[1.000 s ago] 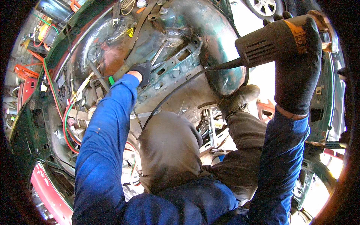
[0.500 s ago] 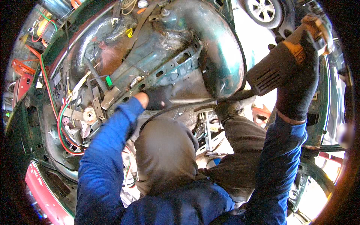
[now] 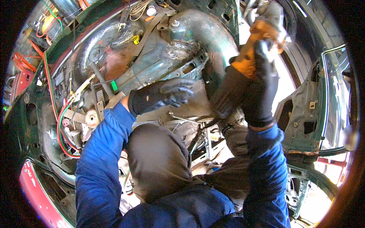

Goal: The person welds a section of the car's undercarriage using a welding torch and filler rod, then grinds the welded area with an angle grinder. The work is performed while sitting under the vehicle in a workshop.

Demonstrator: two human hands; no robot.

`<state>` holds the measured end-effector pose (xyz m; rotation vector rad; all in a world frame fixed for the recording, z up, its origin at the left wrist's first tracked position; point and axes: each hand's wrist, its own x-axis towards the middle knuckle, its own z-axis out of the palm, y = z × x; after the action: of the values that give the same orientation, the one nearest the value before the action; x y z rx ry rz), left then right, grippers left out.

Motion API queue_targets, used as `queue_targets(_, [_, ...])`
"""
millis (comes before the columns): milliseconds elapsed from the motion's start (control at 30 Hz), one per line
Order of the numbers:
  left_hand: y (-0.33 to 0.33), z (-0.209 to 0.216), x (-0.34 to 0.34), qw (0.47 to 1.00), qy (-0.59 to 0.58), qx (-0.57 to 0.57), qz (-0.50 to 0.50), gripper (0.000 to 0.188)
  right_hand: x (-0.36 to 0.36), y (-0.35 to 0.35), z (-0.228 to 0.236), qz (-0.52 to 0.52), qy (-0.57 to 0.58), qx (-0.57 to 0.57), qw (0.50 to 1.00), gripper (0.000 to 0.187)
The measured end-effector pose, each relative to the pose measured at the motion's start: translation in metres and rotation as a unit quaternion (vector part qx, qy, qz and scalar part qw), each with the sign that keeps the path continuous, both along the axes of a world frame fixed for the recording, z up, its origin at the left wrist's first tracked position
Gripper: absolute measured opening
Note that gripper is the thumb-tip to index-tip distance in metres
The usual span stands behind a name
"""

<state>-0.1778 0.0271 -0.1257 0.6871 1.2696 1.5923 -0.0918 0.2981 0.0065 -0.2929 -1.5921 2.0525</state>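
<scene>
My right hand (image 3: 262, 76), in a black glove, is wrapped round an orange and black corded angle grinder (image 3: 245, 62), raised over the right side of the car body. Motion blurs the grinder's front end at the top. My left hand (image 3: 163, 95), also gloved in black, has its fingers stretched out and apart with nothing in them. It is above the bare metal panel, to the left of the rounded wheel arch (image 3: 216, 30). Below that hand, a thin metal rod (image 3: 186, 120) lies across the panel.
Left of my arm, red and green hoses (image 3: 57, 121) run to a brass-coloured torch (image 3: 84, 84). Several loose metal parts and a round disc (image 3: 91, 118) lie there. A yellow piece (image 3: 135, 39) and coiled cord (image 3: 138, 9) are farther off. The green body edge (image 3: 304, 121) stands at right.
My right hand has swung the angle grinder leftward and turned it more upright. My left hand has come away from the grinder's cable area, its fingers now spread. My head view has shifted slightly.
</scene>
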Motion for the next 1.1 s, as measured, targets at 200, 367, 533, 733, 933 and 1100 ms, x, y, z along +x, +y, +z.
queue_targets(200, [0.037,0.066,0.022,0.965,0.239,-0.012,0.107,0.1,-0.028,-0.057,-0.084,0.066,-0.027,-0.001,0.997,0.047])
queue_targets(367, [-0.02,-0.011,0.009,0.937,0.266,-0.17,0.15,0.093,-0.04,-0.118,-0.153,0.112,-0.03,-0.245,0.963,0.049])
queue_targets(533, [-0.045,-0.029,0.011,0.874,0.325,-0.333,0.142,0.103,-0.049,-0.148,-0.194,0.115,-0.08,-0.295,0.945,0.045])
queue_targets(733, [-0.028,-0.032,0.001,0.872,0.252,-0.375,0.189,0.1,-0.072,-0.161,-0.207,0.08,-0.129,-0.289,0.945,0.046])
queue_targets(933, [-0.039,-0.044,-0.014,0.814,0.341,-0.44,0.165,0.081,-0.09,-0.159,-0.222,0.064,-0.184,-0.249,0.949,0.06])
queue_targets(1100, [-0.039,-0.015,-0.05,0.825,0.336,-0.434,0.135,0.072,-0.097,-0.144,-0.249,0.191,-0.137,-0.378,0.896,0.065])
